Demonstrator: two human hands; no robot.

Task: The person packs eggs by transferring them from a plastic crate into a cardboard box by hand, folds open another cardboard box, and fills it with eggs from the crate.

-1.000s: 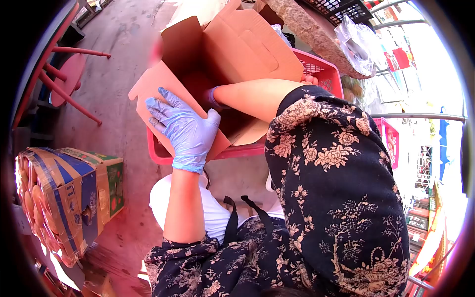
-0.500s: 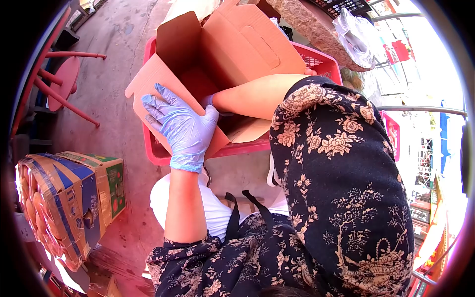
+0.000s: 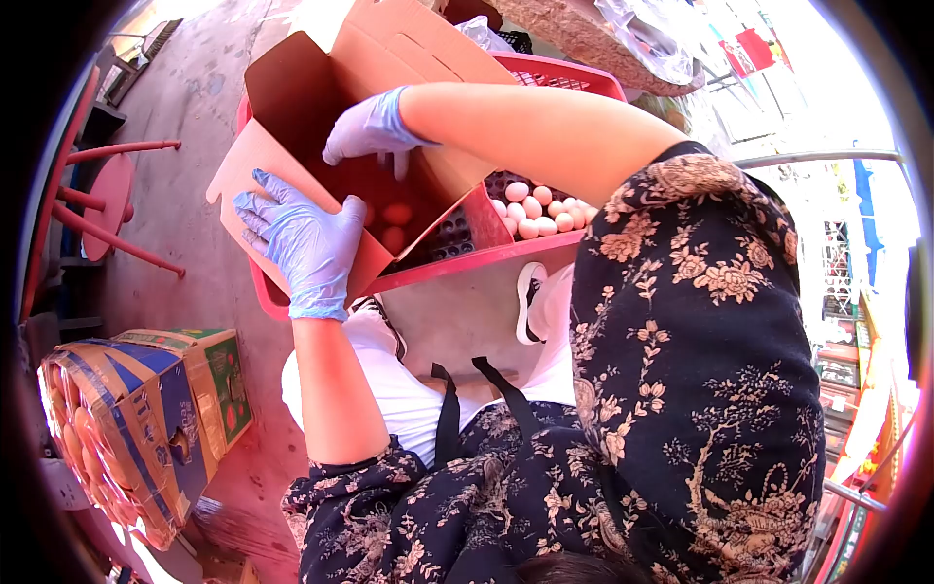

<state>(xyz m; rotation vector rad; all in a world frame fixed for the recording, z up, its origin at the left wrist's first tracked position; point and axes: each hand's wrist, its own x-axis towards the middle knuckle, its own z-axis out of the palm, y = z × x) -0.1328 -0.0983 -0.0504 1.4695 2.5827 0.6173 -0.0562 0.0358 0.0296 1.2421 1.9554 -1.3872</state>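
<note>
My left hand, in a thin blue glove, lies flat with fingers spread on the near side of an open cardboard box. My right hand, gloved too, is over the box's opening. Its fingers point downward and stand apart, with nothing visible between them. Inside the box, a few brown eggs show in the shadow. The box sits tilted in a red plastic crate. To its right, several pale eggs rest in the crate, beside a dark egg tray with bare cups.
A blue-and-brown carton wrapped in tape and clear plastic stands at the left. Behind it is a red stool on its side. A stone ledge with a clear plastic bag lies beyond the crate. My shoes are close to the crate.
My right hand has risen from deep inside the box to its opening. Eggs in the box and in the crate's right part have come into view. My left hand stays on the box.
</note>
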